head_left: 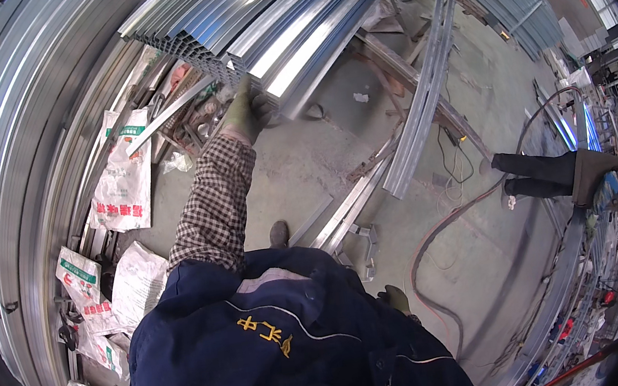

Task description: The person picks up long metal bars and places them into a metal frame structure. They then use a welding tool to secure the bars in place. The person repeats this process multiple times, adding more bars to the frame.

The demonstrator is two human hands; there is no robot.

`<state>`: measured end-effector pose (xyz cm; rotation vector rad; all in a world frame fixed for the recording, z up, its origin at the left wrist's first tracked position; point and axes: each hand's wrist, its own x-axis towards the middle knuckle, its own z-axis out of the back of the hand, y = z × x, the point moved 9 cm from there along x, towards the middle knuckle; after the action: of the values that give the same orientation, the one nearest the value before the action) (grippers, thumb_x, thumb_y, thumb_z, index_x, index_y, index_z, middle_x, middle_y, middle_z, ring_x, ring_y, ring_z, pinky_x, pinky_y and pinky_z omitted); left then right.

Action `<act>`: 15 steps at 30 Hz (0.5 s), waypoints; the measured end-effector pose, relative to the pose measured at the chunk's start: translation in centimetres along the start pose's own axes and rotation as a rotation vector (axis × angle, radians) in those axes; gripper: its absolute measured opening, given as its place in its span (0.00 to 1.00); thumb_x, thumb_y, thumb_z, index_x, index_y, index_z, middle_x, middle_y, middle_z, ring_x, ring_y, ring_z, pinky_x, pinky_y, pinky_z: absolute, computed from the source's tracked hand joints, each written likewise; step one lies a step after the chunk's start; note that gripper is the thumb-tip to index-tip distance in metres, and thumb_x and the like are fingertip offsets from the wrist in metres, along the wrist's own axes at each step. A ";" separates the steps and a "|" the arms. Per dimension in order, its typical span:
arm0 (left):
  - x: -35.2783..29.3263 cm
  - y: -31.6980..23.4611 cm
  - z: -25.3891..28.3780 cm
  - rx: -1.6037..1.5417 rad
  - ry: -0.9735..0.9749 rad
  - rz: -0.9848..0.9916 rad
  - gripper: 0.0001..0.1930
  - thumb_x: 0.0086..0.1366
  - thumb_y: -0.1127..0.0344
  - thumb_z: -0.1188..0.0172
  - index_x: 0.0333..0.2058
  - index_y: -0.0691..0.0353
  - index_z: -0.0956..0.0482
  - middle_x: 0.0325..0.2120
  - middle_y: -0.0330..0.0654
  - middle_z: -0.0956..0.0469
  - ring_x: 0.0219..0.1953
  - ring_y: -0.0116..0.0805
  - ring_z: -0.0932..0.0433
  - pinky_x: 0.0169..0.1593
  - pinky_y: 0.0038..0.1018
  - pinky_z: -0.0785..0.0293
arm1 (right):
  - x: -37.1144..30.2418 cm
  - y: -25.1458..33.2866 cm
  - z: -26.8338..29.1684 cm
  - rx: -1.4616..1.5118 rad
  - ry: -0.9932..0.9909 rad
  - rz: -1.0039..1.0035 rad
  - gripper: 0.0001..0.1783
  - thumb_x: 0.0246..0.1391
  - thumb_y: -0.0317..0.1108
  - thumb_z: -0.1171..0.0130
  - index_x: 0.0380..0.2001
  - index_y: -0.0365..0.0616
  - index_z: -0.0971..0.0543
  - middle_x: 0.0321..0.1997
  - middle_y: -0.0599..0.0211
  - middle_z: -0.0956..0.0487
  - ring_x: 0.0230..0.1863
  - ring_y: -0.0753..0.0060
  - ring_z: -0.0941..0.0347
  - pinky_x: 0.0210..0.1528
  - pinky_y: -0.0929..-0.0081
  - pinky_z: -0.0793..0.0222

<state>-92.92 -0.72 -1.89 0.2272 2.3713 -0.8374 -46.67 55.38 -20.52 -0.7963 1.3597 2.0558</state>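
My left hand (243,116), in a greenish work glove, reaches forward with its checked sleeve outstretched. Its fingers are closed around the near end of a shiny metal channel (308,68) at the edge of a stack. The thumb points up along the profile ends, and part of the grip is hidden. Beside that piece, more long metal profiles (222,9) lie bundled, their open ends facing me. My right hand (395,299), also gloved, hangs low by my jacket; it touches no workpiece that I can see, and its fingers are mostly hidden.
Long profiles (30,151) line the left side, with white printed sacks (122,175) beside them. Several channels (425,99) lean across a rusty trestle (420,85). A hose (428,240) curves over the floor. At right, another person (595,175) bends over metal stock.
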 end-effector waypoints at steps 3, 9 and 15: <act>0.3 -0.1 0.1 0.006 -0.024 0.014 0.26 0.64 0.31 0.30 0.28 0.42 0.31 0.17 0.26 0.37 0.19 0.24 0.39 0.24 0.24 0.45 | 0.4 0.5 -0.4 0.082 -0.008 -0.018 0.21 0.68 0.46 0.42 0.58 0.48 0.25 0.44 0.62 0.16 0.36 0.64 0.18 0.33 0.64 0.25; 0.1 -0.1 -0.8 -0.042 0.073 0.008 0.28 0.63 0.30 0.29 0.28 0.41 0.34 0.17 0.24 0.38 0.18 0.21 0.40 0.24 0.23 0.47 | -0.2 -1.1 -2.1 0.529 -0.072 -0.399 0.22 0.68 0.45 0.41 0.60 0.47 0.25 0.43 0.61 0.16 0.35 0.64 0.18 0.32 0.63 0.25; -0.7 -1.5 -0.4 0.021 -0.036 -0.149 0.20 0.69 0.42 0.30 0.33 0.44 0.29 0.19 0.25 0.34 0.18 0.20 0.38 0.21 0.22 0.48 | -1.1 -1.1 -2.9 0.273 -0.049 -0.206 0.23 0.68 0.44 0.42 0.62 0.47 0.25 0.43 0.60 0.15 0.35 0.64 0.18 0.31 0.64 0.25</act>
<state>-93.06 -1.64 -0.40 0.0435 2.3694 -0.9278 -44.61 52.93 -21.31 -0.7282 1.4283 1.6782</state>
